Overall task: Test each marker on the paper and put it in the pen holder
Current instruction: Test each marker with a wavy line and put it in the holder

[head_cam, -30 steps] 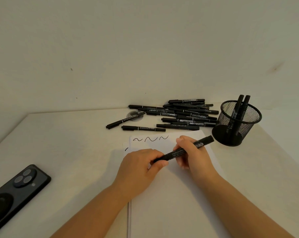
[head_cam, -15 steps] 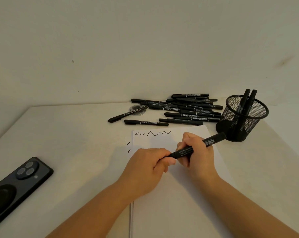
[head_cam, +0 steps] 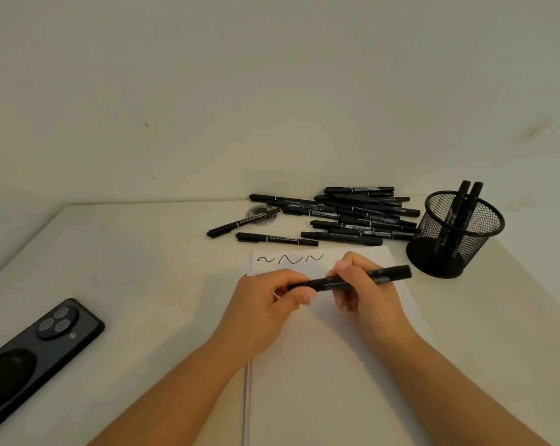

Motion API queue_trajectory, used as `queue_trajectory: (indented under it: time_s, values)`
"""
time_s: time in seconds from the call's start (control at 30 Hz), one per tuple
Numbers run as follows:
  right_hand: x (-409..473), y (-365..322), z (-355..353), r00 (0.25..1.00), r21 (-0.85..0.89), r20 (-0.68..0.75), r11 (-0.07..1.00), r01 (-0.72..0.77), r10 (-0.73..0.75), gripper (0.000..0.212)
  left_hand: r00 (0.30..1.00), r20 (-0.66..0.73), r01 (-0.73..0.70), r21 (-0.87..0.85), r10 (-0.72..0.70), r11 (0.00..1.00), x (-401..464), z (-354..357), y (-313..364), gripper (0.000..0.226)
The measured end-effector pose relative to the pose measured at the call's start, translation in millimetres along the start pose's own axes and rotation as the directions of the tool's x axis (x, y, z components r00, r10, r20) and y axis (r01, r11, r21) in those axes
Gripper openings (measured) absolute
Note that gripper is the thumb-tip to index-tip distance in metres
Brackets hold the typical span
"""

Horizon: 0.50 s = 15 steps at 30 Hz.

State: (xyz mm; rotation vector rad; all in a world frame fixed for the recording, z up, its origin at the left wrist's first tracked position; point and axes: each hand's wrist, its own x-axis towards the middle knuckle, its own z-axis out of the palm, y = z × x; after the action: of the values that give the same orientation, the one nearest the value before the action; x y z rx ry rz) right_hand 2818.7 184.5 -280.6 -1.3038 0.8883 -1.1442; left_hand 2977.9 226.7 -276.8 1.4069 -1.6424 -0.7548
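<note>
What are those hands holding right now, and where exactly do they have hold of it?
One black marker, held level above the paper. The left hand grips its left end, seemingly the cap; the right hand pinches the barrel near the middle.

**Open tabletop left, clutter at the back and right**

Bare tabletop [head_cam: 137, 268] lies between phone [head_cam: 37, 346] and paper [head_cam: 320, 381]. A marker pile [head_cam: 352, 217] blocks the back; the pen holder [head_cam: 455, 233], holding 2 markers [head_cam: 465, 201], stands right.
</note>
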Motion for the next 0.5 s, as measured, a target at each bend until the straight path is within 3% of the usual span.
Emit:
queue_trajectory:
  time_s: [0.07, 0.17, 0.3, 0.37, 0.43, 0.5]
  values:
    - [4, 1, -4, 0.998, 0.034, -0.046, 0.999, -0.032, 0.034, 0.026, 0.997, -0.080, -0.016, 0.063, 0.021, 0.998, 2, -6, -4, 0.017]
    - [10, 3, -10, 0.985, -0.007, -0.166, 0.999, -0.048, 0.046, 0.032, 0.982, -0.187, -0.003, 0.000, 0.003, 1.000, 3, -10, -8, 0.022]
    - [9, -1, -10, 0.992, -0.341, -0.106, 0.939, 0.028, -0.068, 0.026, 0.957, -0.284, 0.034, -0.080, -0.056, 0.996, 5, -11, -6, 0.022]
    - [8, -5, -8, 0.990, -0.531, 0.002, 0.838, 0.123, -0.144, 0.018, 0.954, -0.296, 0.041, -0.030, -0.048, 0.999, 8, -12, -2, 0.021]
    - [7, -11, -5, 0.954, -0.714, 0.142, 0.640, 0.285, -0.266, 0.008, 0.959, -0.281, -0.004, 0.108, 0.035, 0.994, 11, -14, 4, 0.019]
    - [5, -17, -6, 0.896, -0.784, 0.268, 0.460, 0.416, -0.354, 0.013, 0.959, -0.241, -0.081, 0.270, 0.148, 0.959, 15, -15, 14, 0.012]
